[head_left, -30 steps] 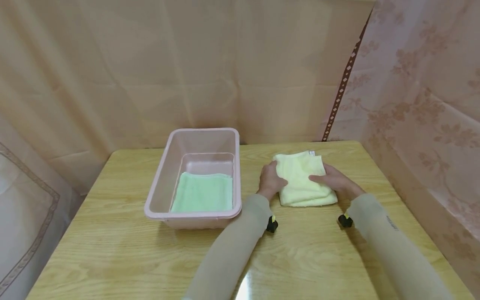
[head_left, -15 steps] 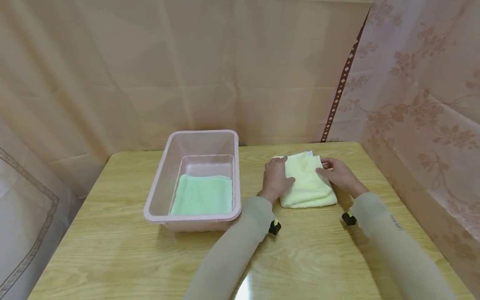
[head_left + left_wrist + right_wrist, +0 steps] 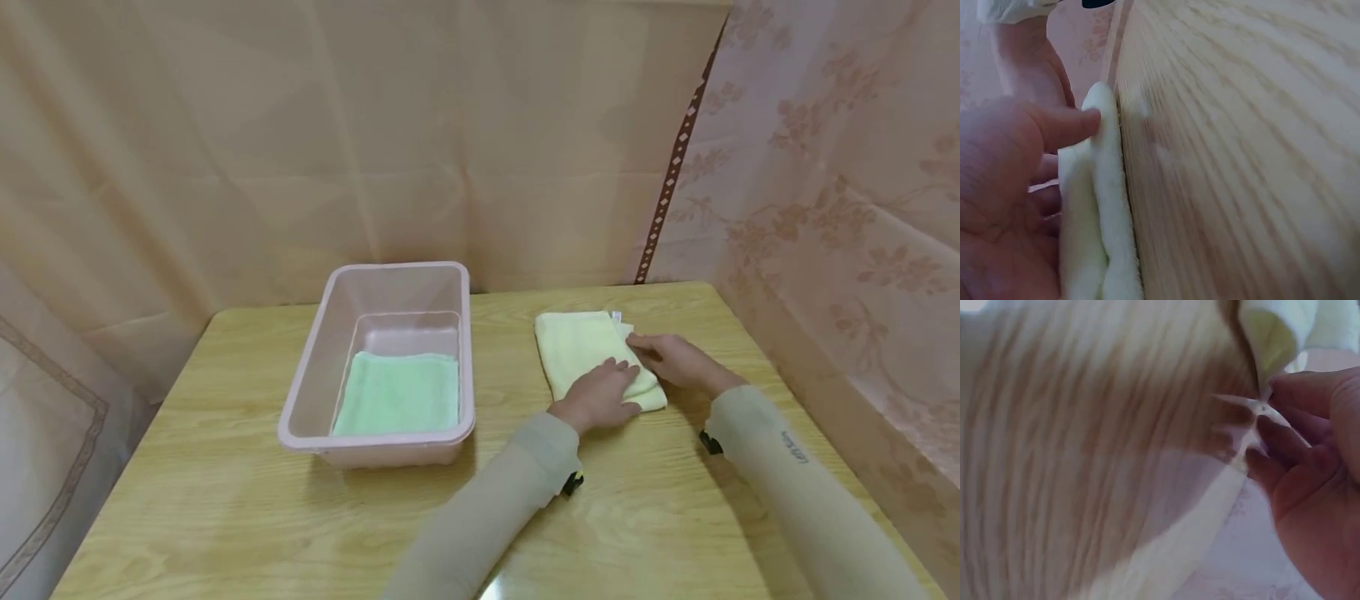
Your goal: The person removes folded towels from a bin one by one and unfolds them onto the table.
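Here, yellow cloth (image 3: 576,343) in right grip (image 3: 678,362)

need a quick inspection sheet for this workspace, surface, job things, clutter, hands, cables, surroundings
Surface: wood-grain table, with a bright reflection at the near edge of view.
Job's things: yellow cloth, folded in layers, lying on the table.
Clutter: nothing seen beyond a pink tub left of the yellow cloth, holding a green cloth.
Left hand: rests on the yellow cloth, thumb against its near edge.
Right hand: pinches the yellow cloth's right edge.
Cables: nothing seen.
Surroundings: beige curtain behind, floral curtain at right.
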